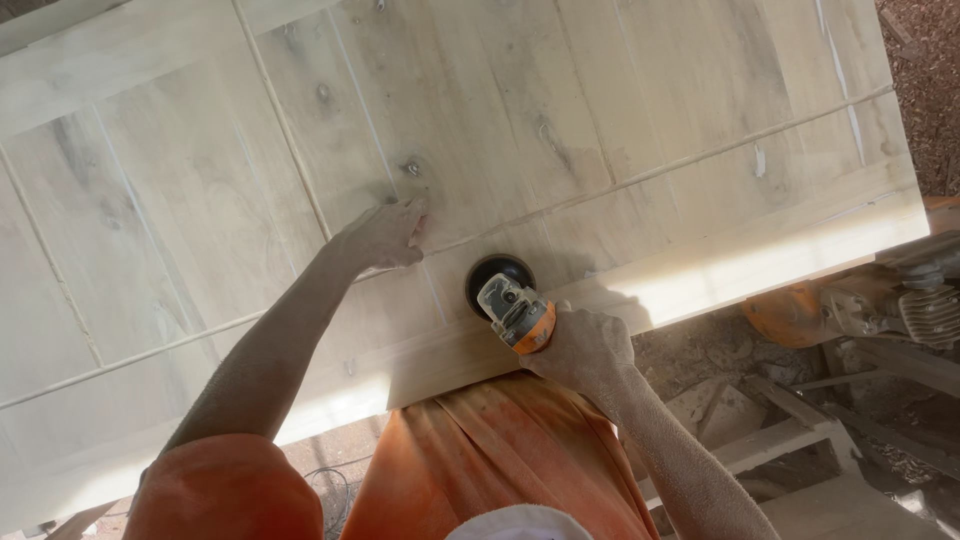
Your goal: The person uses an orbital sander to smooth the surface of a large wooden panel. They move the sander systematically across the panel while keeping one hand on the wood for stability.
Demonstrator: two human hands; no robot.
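A large pale wooden door panel (560,110) lies flat before me, with grooved lines and knots. My right hand (583,348) grips an orange and grey angle grinder (515,310) whose black sanding disc (492,272) rests on the wood near the panel's front edge. My left hand (385,235) lies flat on the panel, fingers together, just left of the disc and apart from it. Both forearms are coated with fine dust. I wear orange clothing.
A machine with an orange body and metal fins (880,305) sits at the right beyond the panel's edge. Wood offcuts and planks (770,420) lie on the ground at the lower right. A thin cable (335,485) coils on the floor below the panel.
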